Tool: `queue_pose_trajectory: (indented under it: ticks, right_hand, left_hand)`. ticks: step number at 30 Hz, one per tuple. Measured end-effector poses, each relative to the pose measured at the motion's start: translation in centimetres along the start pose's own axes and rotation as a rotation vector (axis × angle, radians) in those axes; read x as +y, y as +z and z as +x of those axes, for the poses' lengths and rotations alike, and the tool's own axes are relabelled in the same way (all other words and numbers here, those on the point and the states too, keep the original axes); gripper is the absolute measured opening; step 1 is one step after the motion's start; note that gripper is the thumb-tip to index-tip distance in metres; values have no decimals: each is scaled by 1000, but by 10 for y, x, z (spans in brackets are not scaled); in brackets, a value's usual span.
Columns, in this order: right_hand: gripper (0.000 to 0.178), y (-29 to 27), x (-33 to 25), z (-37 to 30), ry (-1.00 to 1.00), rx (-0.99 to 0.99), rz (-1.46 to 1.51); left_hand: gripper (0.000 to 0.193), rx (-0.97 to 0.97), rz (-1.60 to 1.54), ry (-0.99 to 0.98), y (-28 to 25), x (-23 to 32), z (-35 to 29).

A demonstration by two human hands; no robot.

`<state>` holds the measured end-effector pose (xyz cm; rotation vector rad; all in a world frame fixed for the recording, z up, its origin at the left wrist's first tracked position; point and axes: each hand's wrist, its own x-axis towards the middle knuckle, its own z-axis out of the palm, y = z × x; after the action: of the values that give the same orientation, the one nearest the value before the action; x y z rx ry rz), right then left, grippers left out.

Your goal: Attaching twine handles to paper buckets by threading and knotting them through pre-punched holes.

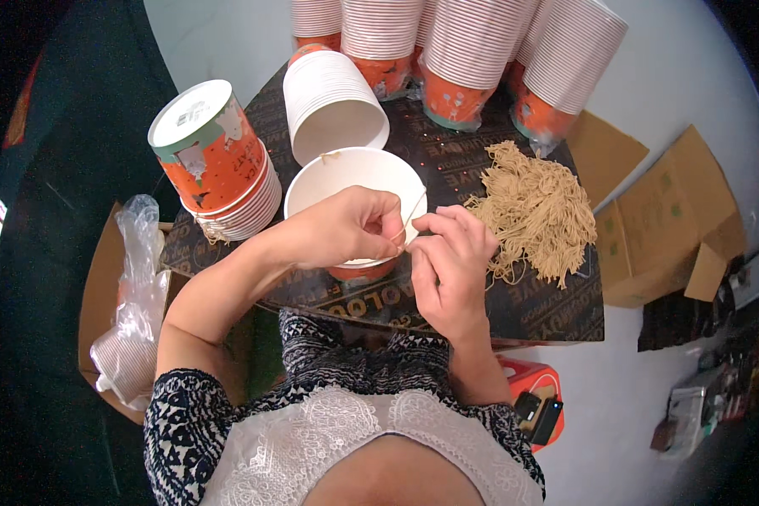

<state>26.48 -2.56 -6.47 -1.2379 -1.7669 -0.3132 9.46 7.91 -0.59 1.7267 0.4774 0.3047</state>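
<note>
Both hands come together over the near side of a paper tub (316, 181), white inside and orange outside, standing upright on the table. My left hand (350, 226) is closed in a pinch on a thin pale string (416, 205). Close beside it, my right hand (451, 266) pinches the same string, fingers bent. A bit of tan string lies over the tub's far rim. To the right is a loose heap of tan strings (538, 215). On the left, upside-down orange tubs (215, 160) are stacked, with string ends showing at the lowest rim.
Behind the tub, a stack of nested tubs (333, 105) lies on its side. Tall wrapped stacks (481, 42) line the back of the dark printed table (447, 143). Cardboard boxes (666, 219) stand at right; another box (101, 312) with bagged tubs is at left. A red stool (557, 396) sits below.
</note>
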Motion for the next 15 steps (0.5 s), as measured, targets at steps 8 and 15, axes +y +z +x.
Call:
queue_pose_trajectory:
  ticks: [8,15]
  right_hand:
    - [11,0,-6,9,14,1,50]
    - [13,3,-8,8,50,-73,54]
  left_hand:
    - [10,121,173,28,10,-3,-9]
    - [16,421,749,435,31,-14,-17]
